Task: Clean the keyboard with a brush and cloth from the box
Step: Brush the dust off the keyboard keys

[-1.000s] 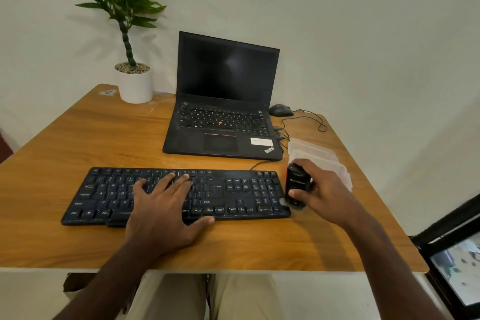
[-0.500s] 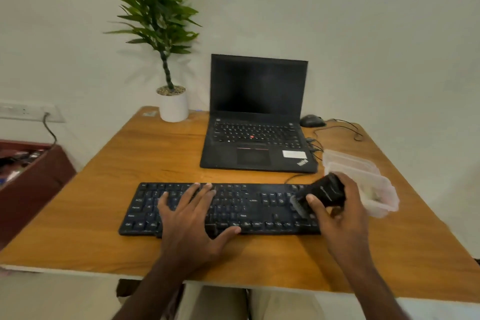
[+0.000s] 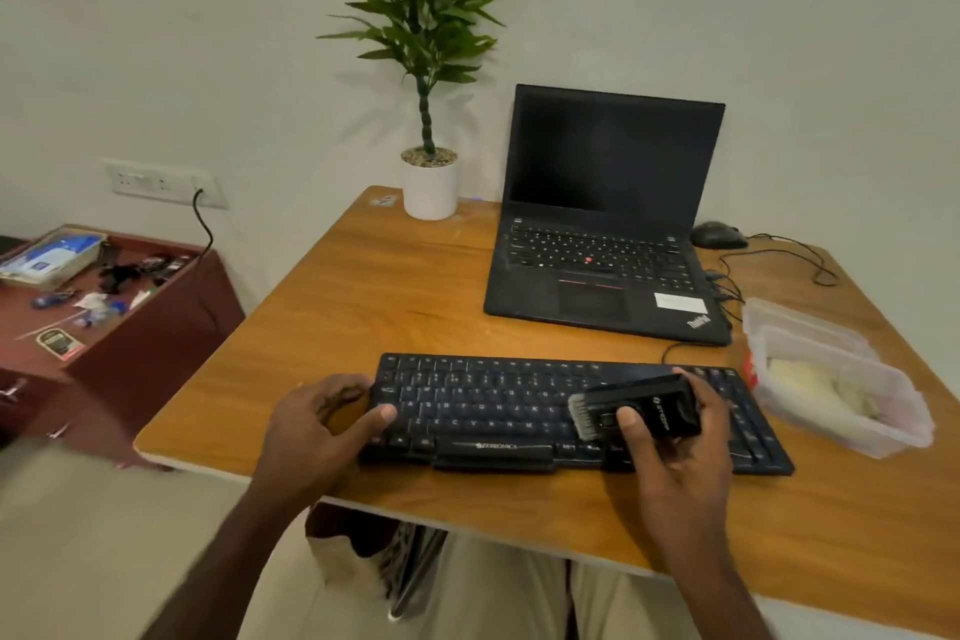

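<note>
- Black keyboard [image 3: 545,411] is laid flat near the front edge of the wooden desk [image 3: 395,296], long side toward the person.
- Left end of the keyboard is held by the left hand [image 3: 317,426]: thumb is laid on the keys, fingers are curled round the end edge.
- Black brush [image 3: 636,408] is gripped in the right hand [image 3: 675,452], thumb pressed on its top face, fingers wrapped behind; it is held above the right half of the keyboard.
- Grey bristles are pointed left and down; contact with the keys cannot be told.
- Clear plastic box [image 3: 841,379] is set just beside the keyboard's right end; pale cloth [image 3: 815,379] is seen inside.
- Open laptop [image 3: 608,224], screen dark, is stood behind the keyboard; 1 mouse [image 3: 717,235] and a potted plant [image 3: 428,172] are noted at the back.
</note>
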Motion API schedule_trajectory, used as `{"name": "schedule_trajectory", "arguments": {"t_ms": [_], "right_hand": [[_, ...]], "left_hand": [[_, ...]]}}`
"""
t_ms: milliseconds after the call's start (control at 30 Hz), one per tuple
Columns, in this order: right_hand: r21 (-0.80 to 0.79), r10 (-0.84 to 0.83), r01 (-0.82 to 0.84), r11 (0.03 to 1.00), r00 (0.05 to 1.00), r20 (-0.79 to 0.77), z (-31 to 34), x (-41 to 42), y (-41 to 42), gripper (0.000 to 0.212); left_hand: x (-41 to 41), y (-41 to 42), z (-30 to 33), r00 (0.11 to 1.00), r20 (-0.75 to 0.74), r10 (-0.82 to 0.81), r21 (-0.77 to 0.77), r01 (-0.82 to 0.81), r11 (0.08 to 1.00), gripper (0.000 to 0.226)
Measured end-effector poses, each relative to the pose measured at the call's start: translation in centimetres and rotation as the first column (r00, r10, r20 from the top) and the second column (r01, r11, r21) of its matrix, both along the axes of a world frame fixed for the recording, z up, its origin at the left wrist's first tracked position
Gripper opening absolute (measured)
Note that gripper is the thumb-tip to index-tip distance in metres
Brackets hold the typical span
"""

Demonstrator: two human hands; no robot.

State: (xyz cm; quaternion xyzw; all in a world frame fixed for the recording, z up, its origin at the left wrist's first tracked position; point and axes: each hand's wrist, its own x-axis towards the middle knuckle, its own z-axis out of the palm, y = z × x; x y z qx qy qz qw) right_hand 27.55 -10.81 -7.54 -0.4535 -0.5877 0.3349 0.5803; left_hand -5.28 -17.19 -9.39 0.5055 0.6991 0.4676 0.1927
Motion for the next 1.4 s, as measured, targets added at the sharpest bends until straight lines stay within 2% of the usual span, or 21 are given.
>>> {"name": "schedule_trajectory", "arguments": {"t_ms": [33, 100, 167, 233, 300, 400, 500, 600, 733, 833, 867, 900, 1000, 1067, 1167, 1267, 1333, 1400], "right_hand": [[-0.003, -0.01, 0.01, 1.0, 1.0, 0.013, 0.0, 0.0, 0.0, 0.056], [0.009, -0.005, 0.005, 1.0, 0.999, 0.043, 0.0, -0.3, -0.1, 0.055], [0.009, 0.006, -0.007, 1.0, 0.996, 0.091, 0.2, -0.5, -0.4, 0.059], [0.009, 0.017, -0.018, 1.0, 0.991, 0.134, 0.6, -1.1, -1.0, 0.06], [0.028, 0.038, -0.043, 0.999, 0.987, 0.159, 0.6, -2.3, -1.5, 0.061], [-0.012, 0.195, -0.196, 0.98, 0.959, 0.204, 0.5, -5.7, -2.7, 0.065], [-0.052, 0.333, -0.339, 0.939, 0.866, 0.373, 1.7, -10.2, -3.4, 0.06], [-0.056, 0.452, -0.481, 0.875, 0.77, 0.45, 3.4, -13.5, -2.7, 0.059], [-0.128, 0.521, -0.605, 0.786, 0.537, 0.664, 4.8, -14.9, -2.0, 0.056], [-0.236, 0.587, -0.645, 0.727, 0.404, 0.701, 5.9, -13.2, -0.1, 0.052], [-0.234, 0.596, -0.656, 0.718, 0.405, 0.694, 6.4, -12.7, 0.5, 0.05], [-0.208, 0.59, -0.652, 0.729, 0.444, 0.674, 6.7, -12.3, 1.0, 0.049], [-0.102, 0.531, -0.587, 0.803, 0.627, 0.57, 6.7, -13.0, 1.0, 0.051], [-0.102, 0.532, -0.596, 0.797, 0.612, 0.585, 5.9, -14.2, -0.2, 0.054], [-0.158, 0.553, -0.646, 0.747, 0.471, 0.688, 4.9, -14.9, -1.6, 0.057], [-0.224, 0.586, -0.666, 0.711, 0.385, 0.713, 5.7, -13.3, -0.2, 0.055], [-0.201, 0.579, -0.647, 0.735, 0.445, 0.684, 6.4, -12.0, 1.4, 0.05], [-0.107, 0.511, -0.581, 0.807, 0.594, 0.621, 6.3, -11.2, 2.3, 0.049]], "left_hand": [[-0.2, 0.0, 0.1, 0.999, -0.007, -0.039, 0.012, 0.039, 0.999, 0.053], [-1.2, 0.1, 0.1, 0.979, -0.147, -0.14, -0.082, 0.13, 0.988, 0.078], [-2.3, 0.2, 0.2, 0.904, -0.277, -0.326, -0.249, 0.26, 0.933, 0.111], [-2.8, 0.5, 0.4, 0.824, -0.337, -0.456, -0.35, 0.34, 0.873, 0.129], [-2.7, 0.7, 0.5, 0.781, -0.389, -0.487, -0.376, 0.348, 0.859, 0.133], [-2.8, 0.7, 0.6, 0.801, -0.351, -0.485, -0.385, 0.349, 0.855, 0.133], [-3.0, 0.7, 0.9, 0.788, -0.339, -0.514, -0.404, 0.371, 0.836, 0.139], [-3.1, 0.8, 0.7, 0.779, -0.335, -0.529, -0.409, 0.386, 0.827, 0.141], [-3.4, 1.0, 0.3, 0.792, -0.341, -0.506, -0.37, 0.382, 0.847, 0.135], [-3.4, 1.0, 0.4, 0.788, -0.339, -0.514, -0.393, 0.378, 0.838, 0.14], [-3.4, 1.0, 0.4, 0.788, -0.336, -0.515, -0.401, 0.375, 0.836, 0.14], [-3.4, 1.0, 0.4, 0.789, -0.333, -0.517, -0.407, 0.374, 0.833, 0.141], [-3.4, 1.1, 0.4, 0.788, -0.331, -0.519, -0.416, 0.372, 0.83, 0.141], [-3.3, 1.1, 0.3, 0.795, -0.325, -0.512, -0.403, 0.374, 0.836, 0.134], [-3.2, 1.1, 0.2, 0.802, -0.333, -0.497, -0.369, 0.374, 0.851, 0.119], [-3.0, 1.1, 0.4, 0.8, -0.335, -0.497, -0.394, 0.361, 0.846, 0.132], [-3.0, 1.0, 0.6, 0.802, -0.324, -0.502, -0.42, 0.353, 0.836, 0.138], [-3.0, 1.1, 0.8, 0.804, -0.317, -0.502, -0.427, 0.352, 0.833, 0.135]]}}
